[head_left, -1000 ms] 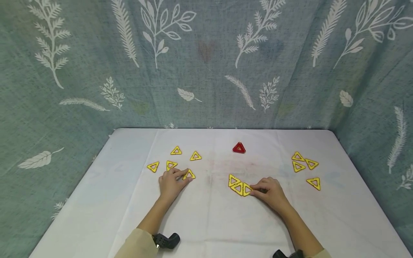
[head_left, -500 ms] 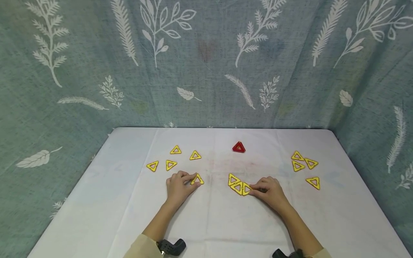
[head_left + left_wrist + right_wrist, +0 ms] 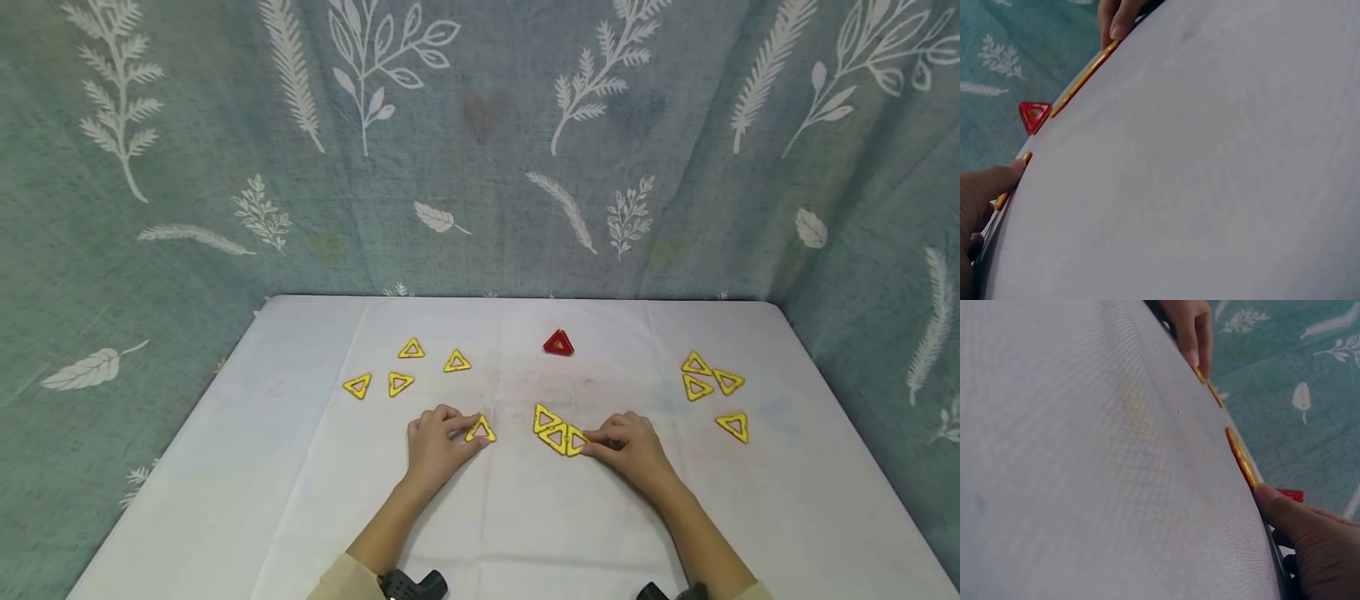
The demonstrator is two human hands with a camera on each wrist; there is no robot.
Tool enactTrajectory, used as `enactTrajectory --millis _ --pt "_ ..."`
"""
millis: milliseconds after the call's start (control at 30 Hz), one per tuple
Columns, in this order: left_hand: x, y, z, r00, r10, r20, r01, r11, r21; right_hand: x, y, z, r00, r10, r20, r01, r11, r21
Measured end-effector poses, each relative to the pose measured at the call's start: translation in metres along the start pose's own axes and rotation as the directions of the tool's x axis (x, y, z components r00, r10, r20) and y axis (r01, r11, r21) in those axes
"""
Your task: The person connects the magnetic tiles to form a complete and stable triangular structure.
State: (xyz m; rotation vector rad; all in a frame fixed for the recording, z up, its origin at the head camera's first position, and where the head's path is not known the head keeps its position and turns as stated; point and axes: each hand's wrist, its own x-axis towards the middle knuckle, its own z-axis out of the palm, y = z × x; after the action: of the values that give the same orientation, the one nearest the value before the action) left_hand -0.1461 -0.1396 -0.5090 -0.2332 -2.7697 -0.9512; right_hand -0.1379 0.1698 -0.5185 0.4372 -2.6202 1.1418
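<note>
My left hand (image 3: 437, 446) pinches a yellow triangle tile (image 3: 480, 429) between thumb and forefinger, close over the white table, left of the middle. To its right, a row of three yellow triangle tiles (image 3: 553, 437) lies edge to edge. My right hand (image 3: 632, 450) pinches the right-hand tile (image 3: 576, 440) of that row at its right corner. A gap of bare cloth separates the left hand's tile from the row. In the left wrist view the thumb presses a tile (image 3: 1004, 200) seen edge-on; the right wrist view shows the row (image 3: 1242, 459) edge-on too.
Several loose yellow triangles (image 3: 401, 383) lie at the back left. Three joined yellow triangles (image 3: 697, 387) and a single one (image 3: 733, 427) lie at the right. A stack of red triangles (image 3: 558, 342) sits at the back middle. Leaf-patterned cloth (image 3: 480, 167) walls the table.
My left hand has slid its yellow triangle rightward and slightly nearer, away from the loose tiles and toward the row. My right hand has stayed at the row.
</note>
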Motion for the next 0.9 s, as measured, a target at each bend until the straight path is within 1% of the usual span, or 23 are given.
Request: enactTrajectory --millis 133,233,433,567,667,900 --pt "-0.004 0.008 0.005 1.000 0.022 0.004 -0.022 1.000 -0.007 -0.002 -0.001 0.000 1.000 -0.011 -0.010 0.011 1.000 0.007" --pt "-0.005 0.014 0.009 0.999 0.030 0.021 -0.029 0.999 -0.018 -0.003 -0.001 0.000 1.000 -0.017 -0.018 0.017 1.000 0.010" --pt "-0.010 0.028 0.019 0.997 0.066 0.051 -0.064 0.997 -0.045 -0.003 0.000 0.000 1.000 -0.016 -0.019 0.016 1.000 0.012" --pt "-0.016 0.037 0.023 0.996 0.076 0.047 -0.074 0.996 -0.044 -0.002 -0.001 0.000 1.000 -0.020 -0.018 0.021 1.000 0.016" --pt "-0.019 0.043 0.027 0.995 0.095 0.038 -0.094 0.995 -0.027 -0.002 -0.002 0.001 0.999 -0.034 -0.026 0.034 0.999 0.005" --pt "-0.024 0.061 0.039 0.994 0.105 -0.011 -0.105 0.994 0.007 -0.001 0.002 0.002 0.994 -0.090 -0.053 0.089 0.996 -0.022"
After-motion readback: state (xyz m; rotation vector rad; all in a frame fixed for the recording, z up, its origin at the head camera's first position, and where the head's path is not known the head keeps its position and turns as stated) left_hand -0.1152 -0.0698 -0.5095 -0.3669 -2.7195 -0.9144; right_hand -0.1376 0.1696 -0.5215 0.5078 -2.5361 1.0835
